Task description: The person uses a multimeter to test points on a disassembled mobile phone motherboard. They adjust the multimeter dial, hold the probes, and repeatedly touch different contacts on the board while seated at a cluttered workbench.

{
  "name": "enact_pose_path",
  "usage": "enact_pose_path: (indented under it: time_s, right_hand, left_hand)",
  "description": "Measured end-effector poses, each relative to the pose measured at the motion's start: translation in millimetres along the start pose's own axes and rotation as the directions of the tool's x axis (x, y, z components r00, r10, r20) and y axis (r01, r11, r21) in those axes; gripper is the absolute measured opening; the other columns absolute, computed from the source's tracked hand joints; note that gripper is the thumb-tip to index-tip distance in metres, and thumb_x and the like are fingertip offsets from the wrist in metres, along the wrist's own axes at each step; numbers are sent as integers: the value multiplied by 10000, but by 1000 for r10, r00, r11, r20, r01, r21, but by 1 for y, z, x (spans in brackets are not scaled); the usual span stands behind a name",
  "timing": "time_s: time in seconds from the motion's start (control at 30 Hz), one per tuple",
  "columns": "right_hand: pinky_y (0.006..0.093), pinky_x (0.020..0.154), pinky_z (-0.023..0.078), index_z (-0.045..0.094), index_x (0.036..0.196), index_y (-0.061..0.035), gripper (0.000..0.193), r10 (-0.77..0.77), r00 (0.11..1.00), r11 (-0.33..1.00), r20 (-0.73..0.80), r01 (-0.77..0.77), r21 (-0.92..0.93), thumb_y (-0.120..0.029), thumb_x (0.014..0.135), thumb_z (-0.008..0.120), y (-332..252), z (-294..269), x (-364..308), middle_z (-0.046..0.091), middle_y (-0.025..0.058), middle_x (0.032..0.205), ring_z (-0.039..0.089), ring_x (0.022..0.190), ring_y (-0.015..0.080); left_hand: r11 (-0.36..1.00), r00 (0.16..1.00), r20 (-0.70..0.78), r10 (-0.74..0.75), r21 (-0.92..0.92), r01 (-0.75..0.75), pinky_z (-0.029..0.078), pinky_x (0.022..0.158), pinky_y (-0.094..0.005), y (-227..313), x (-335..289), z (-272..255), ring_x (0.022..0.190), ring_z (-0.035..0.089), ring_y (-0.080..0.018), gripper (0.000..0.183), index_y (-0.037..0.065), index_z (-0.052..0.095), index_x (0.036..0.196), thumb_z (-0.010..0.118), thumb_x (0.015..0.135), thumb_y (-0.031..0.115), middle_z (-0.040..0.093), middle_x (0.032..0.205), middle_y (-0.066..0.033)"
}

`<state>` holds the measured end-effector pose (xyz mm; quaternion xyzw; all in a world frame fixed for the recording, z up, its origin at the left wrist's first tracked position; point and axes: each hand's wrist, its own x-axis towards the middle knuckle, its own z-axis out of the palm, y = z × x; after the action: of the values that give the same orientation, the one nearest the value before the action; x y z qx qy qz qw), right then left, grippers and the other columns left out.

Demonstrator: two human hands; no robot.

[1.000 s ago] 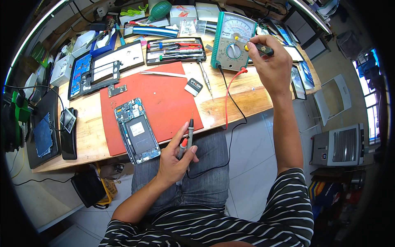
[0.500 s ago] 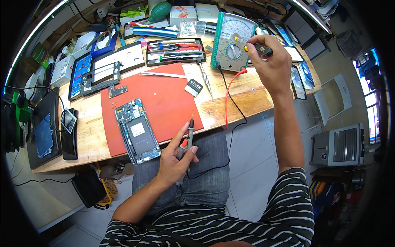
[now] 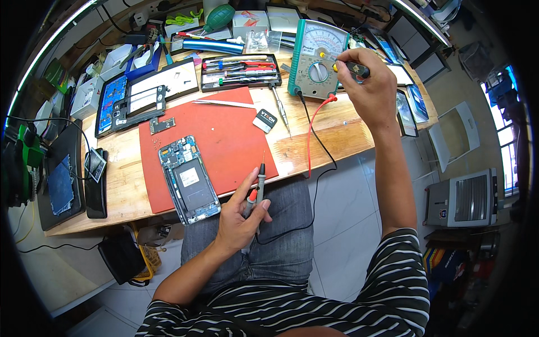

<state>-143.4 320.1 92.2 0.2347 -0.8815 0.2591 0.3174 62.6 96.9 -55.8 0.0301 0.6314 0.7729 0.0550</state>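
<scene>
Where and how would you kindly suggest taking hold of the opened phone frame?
Probably by the long side edges of the phone frame, near its lower end, coming from the person's side: it lies flat, that end juts past the red mat, and most exposed circuitry sits at the far end.

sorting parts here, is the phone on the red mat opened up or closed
Opened up: the phone shows bare circuitry at its top and a dark bay below.
</scene>
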Motion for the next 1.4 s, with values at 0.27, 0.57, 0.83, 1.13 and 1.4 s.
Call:
enact_pose_path:
  time_s: [0.27, 0.57, 0.83, 1.13, 1.4]
  right_hand:
    - [273, 686, 539, 713, 968, -32, 100, -14, 1000, 1000, 11, 14, -9, -93, 891, 735, 1, -1, 1, 708, 47, 889, 680, 785, 132]
    - [284, 704, 539, 709, 963, -31, 104, -36, 999, 999, 22, 36, -15, -89, 882, 735, 4, -2, 1, 710, 51, 892, 691, 810, 151]
    - [293, 736, 546, 712, 956, -32, 99, -47, 999, 999, 22, 47, 4, -84, 876, 736, 4, -2, 2, 724, 57, 909, 707, 836, 167]
    - [301, 782, 547, 714, 950, -27, 100, -64, 997, 998, 35, 65, -12, -82, 870, 739, 6, -4, 5, 729, 63, 904, 714, 869, 181]
    - [308, 775, 557, 716, 945, -33, 90, -71, 996, 997, 51, 72, -17, -78, 871, 738, 7, -5, 6, 735, 64, 907, 721, 863, 183]
  left_hand:
    - [1000, 1000, -8, -17, 16, 17, 503, 485, -206, 0, 0, 0, 706, 684, -119, 703, 37, 242, 1608, 600, 1003, 29, 679, 957, -97]
    - [1000, 1000, -10, 10, -8, -10, 510, 477, -209, 0, 0, 1, 722, 688, -123, 704, 39, 244, 1608, 601, 1001, 23, 648, 1145, -134]
    - [1000, 1000, -6, 5, 19, -5, 510, 480, -209, 0, 0, 0, 719, 687, -119, 702, 41, 244, 1608, 602, 1004, 34, 675, 1037, -114]
    - [1000, 1000, -5, -5, -10, 5, 510, 481, -207, 0, 0, 0, 719, 687, -123, 703, 43, 245, 1609, 607, 1006, 46, 669, 1069, -115]
    - [1000, 1000, -10, 15, 1, -15, 509, 491, -204, 0, 0, 0, 731, 692, -126, 707, 38, 244, 1608, 605, 1000, 25, 658, 1146, -134]
